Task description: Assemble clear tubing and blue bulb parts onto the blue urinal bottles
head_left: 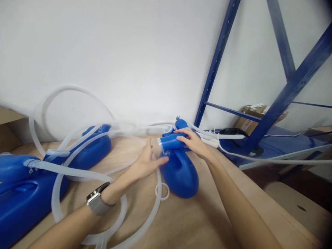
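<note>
A blue plastic bottle [183, 176] with a moulded handle stands on the brown-topped table, its wide neck turned to the left and ending in a whitish collar. My right hand [192, 141] lies over that neck, fingers bent across it. To the left of the collar, my left hand [146, 162] is open, its thumb spread toward the bottle and nothing visible in it. A translucent hose [155, 207] runs down past the left hand. Beside the bottle lies a small white ring [168, 192]. Another blue piece [181, 123] shows behind the right hand.
More blue bottles [89, 150] with looping translucent hoses [70, 170] cover the left side. A cardboard box [10, 129] stands at the left edge. Blue metal shelving [220, 52] rises at right. A white power strip [210, 141] and cable lie behind the right forearm.
</note>
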Action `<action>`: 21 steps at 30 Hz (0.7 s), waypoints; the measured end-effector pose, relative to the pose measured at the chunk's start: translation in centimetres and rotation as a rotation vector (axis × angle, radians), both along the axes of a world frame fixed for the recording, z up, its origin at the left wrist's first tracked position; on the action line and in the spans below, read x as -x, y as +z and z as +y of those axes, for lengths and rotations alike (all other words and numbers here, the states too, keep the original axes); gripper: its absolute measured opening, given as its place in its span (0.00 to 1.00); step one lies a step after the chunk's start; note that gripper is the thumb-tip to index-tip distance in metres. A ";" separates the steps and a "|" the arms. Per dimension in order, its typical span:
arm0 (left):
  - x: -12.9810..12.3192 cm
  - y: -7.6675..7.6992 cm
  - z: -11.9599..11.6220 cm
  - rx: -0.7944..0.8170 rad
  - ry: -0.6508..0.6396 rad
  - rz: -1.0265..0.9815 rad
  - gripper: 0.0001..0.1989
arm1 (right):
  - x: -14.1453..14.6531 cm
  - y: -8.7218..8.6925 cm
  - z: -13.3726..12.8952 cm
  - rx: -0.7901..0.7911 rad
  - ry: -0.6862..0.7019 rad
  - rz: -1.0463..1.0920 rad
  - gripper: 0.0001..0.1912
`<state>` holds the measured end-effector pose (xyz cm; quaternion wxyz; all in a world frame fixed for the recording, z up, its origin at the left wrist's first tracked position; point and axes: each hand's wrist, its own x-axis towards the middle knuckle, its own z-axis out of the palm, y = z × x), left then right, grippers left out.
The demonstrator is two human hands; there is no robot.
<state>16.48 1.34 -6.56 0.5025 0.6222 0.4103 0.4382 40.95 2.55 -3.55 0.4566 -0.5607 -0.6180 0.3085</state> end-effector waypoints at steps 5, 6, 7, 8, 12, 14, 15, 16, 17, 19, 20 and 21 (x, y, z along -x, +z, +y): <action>3.4 -1.0 -5.0 -0.215 -0.374 0.601 0.31 | 3.1 -1.8 0.6 0.086 -0.076 0.178 0.32; 3.6 -1.5 -6.0 -0.278 -0.442 0.709 0.28 | 3.5 -2.1 0.7 0.081 -0.089 0.201 0.35; 3.7 -2.1 -6.8 -0.341 -0.490 0.810 0.26 | 4.0 -2.4 0.7 0.068 -0.102 0.221 0.38; 3.6 -2.7 -7.5 -0.402 -0.520 0.900 0.25 | 4.3 -2.7 0.7 0.045 -0.110 0.233 0.39; 3.0 -4.9 -7.7 -0.557 -0.527 1.094 0.21 | 5.3 -3.2 0.4 -0.076 -0.108 0.133 0.54; 3.1 -5.6 -6.7 -0.568 -0.516 1.130 0.18 | 5.5 -3.5 0.1 -0.128 -0.092 0.016 0.67; 3.3 -5.9 -6.1 -0.570 -0.515 1.134 0.16 | 5.5 -3.6 0.0 -0.155 -0.081 -0.035 0.72; 3.5 -6.1 -5.5 -0.574 -0.515 1.134 0.13 | 5.5 -3.7 0.0 -0.183 -0.065 -0.077 0.74; 3.9 -6.3 -5.0 -0.585 -0.525 1.114 0.12 | 5.4 -3.9 0.0 -0.209 -0.046 -0.109 0.74; 4.6 -6.6 -4.0 -0.616 -0.558 1.031 0.10 | 5.1 -4.3 0.2 -0.240 -0.008 -0.157 0.68; 4.9 -6.7 -3.6 -0.626 -0.566 0.989 0.10 | 4.9 -4.5 0.4 -0.255 0.012 -0.178 0.64; 5.3 -6.8 -3.1 -0.633 -0.566 0.949 0.10 | 4.7 -4.7 0.6 -0.269 0.030 -0.190 0.60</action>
